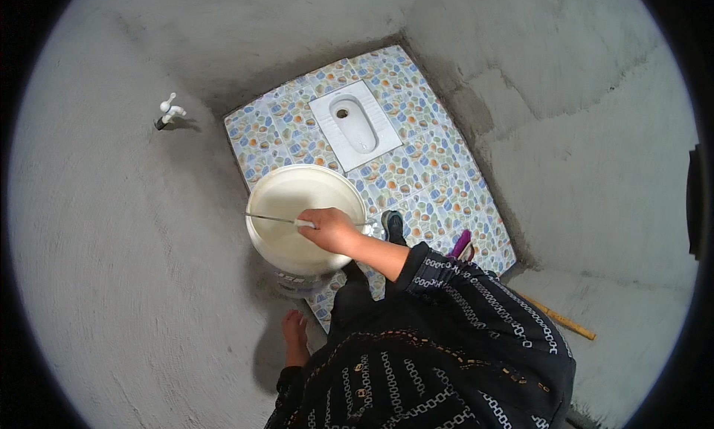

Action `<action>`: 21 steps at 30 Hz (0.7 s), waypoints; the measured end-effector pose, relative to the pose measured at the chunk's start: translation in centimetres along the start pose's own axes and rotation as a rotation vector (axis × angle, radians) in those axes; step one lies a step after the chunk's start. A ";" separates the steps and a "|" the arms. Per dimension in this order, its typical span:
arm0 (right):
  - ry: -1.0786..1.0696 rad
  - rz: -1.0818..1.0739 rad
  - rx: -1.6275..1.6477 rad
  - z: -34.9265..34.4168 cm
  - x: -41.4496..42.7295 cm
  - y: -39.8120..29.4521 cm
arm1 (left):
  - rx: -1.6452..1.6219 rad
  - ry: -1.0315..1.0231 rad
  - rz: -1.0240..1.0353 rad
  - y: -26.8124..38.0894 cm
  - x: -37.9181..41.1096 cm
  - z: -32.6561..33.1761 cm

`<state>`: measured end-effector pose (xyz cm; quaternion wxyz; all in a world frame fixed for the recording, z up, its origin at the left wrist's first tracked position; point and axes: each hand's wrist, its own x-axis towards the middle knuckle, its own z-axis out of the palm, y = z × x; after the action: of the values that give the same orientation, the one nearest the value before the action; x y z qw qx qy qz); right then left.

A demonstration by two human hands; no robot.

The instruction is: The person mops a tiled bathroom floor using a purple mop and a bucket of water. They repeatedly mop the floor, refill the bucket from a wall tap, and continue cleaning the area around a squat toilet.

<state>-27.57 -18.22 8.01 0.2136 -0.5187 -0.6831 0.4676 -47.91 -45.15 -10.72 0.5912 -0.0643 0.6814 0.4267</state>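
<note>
A large white plastic bucket [305, 175] hangs or stands in front of my legs; whether its base touches the floor is hidden. Its wire handle [269, 217] is raised across the opening, and my right hand [330, 228] is closed around the white plastic grip [304, 224]. Inside, the bucket looks pale, and I cannot tell how much liquid it holds. My left hand [295, 330] hangs beside my body, below the bucket, with no object in it and its fingers slightly apart.
A white squat toilet pan [355, 125] is set into the pebble-patterned tile floor [432, 167]. From the grey plaster wall [111, 206] on the left juts a white plastic tap [170, 111]. A purple item [462, 242] and a yellow stick [563, 320] lie at the right.
</note>
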 end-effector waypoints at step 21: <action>0.350 0.156 -0.151 -12.0 6.9 0.2 | 0.747 0.248 0.880 7.9 -5.3 -0.2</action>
<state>-20.68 -6.91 12.11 0.2528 -0.6578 -0.6265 0.3330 -51.21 -42.55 -2.15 0.2570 0.3875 0.8121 0.3525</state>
